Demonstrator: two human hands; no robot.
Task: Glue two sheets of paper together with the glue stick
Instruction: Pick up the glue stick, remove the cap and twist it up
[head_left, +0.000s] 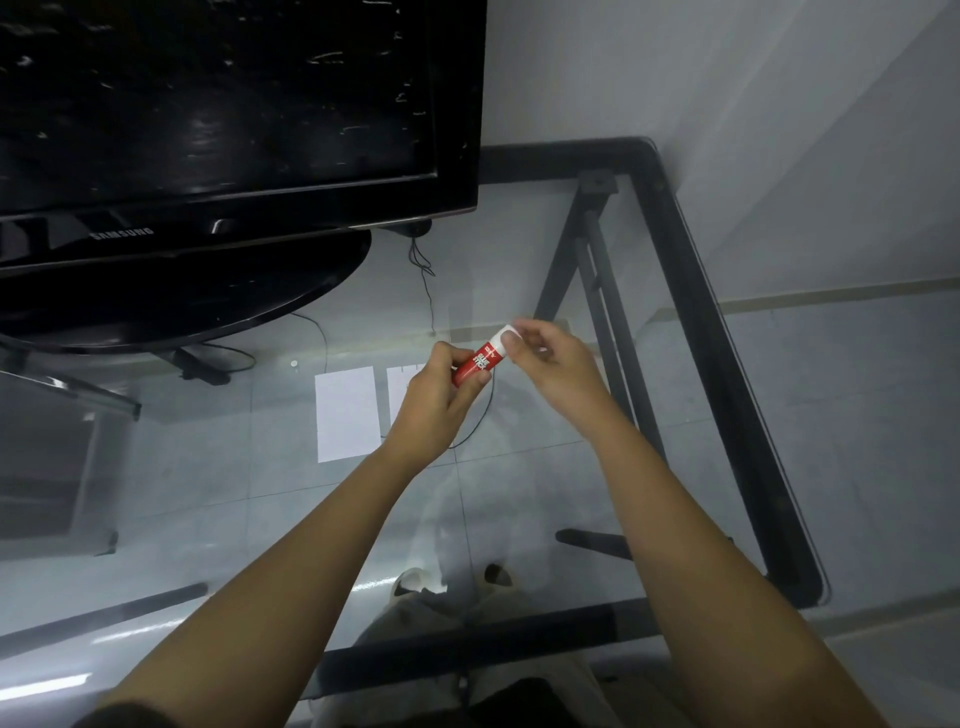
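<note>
Red glue stick with a white cap (480, 358) is held above a glass-topped table (519, 260), left hand (441, 395) wrapped around its body, right hand (550, 358) pinching the cap. Two white paper sheets (347, 413) lie at seven o'clock, apparently just apart.

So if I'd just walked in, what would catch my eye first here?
Probably the red glue stick with a white cap, held up mid-frame: the left hand grips its red body while the right hand pinches the cap. Below it, two white paper sheets lie side by side on the glass table, and a big black television fills the upper left.
</note>
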